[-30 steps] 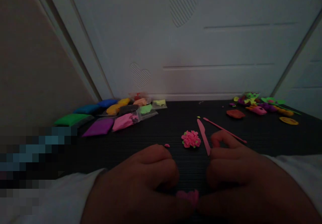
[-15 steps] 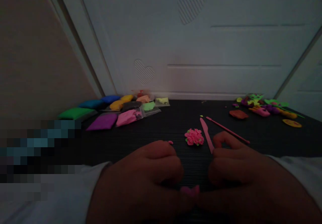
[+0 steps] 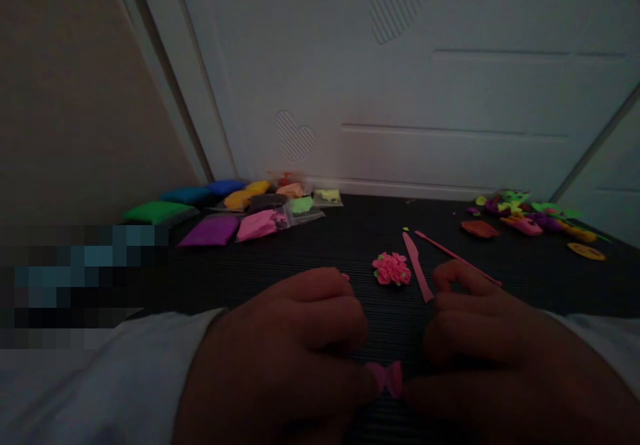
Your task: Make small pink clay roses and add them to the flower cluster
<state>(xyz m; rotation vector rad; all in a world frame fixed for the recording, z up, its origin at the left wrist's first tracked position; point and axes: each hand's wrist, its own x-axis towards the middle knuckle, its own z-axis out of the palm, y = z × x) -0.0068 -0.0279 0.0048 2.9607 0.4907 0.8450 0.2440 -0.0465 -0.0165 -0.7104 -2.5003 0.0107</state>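
Observation:
A small frilled piece of pink modelling clay (image 3: 393,378) is between my two hands, low in the view. My left hand (image 3: 295,345) has its fingers curled and pinches the clay's left end. From the other side, my right hand (image 3: 490,352) is closed too, a fingertip against the flared right edge; its exact grip is in shadow. Just beyond lies a ruffled pink clay flower (image 3: 391,269) with bits of green. Right of the flower are a pink plastic knife (image 3: 417,265) and a thin pink stick tool (image 3: 457,257), both near my right knuckles.
Bags of coloured clay, among them purple (image 3: 210,230), pink (image 3: 261,224) and green (image 3: 160,212), spread across the back left. Several colourful clay shapes (image 3: 523,224) and a reddish-brown piece (image 3: 480,228) lie at the back right. A white panel (image 3: 310,65) rises behind the black table (image 3: 345,232).
More of the pink clay piece shows between my hands, its right end now fanned out. My right fingertip has drawn slightly away to the right. The whole view has shifted a little.

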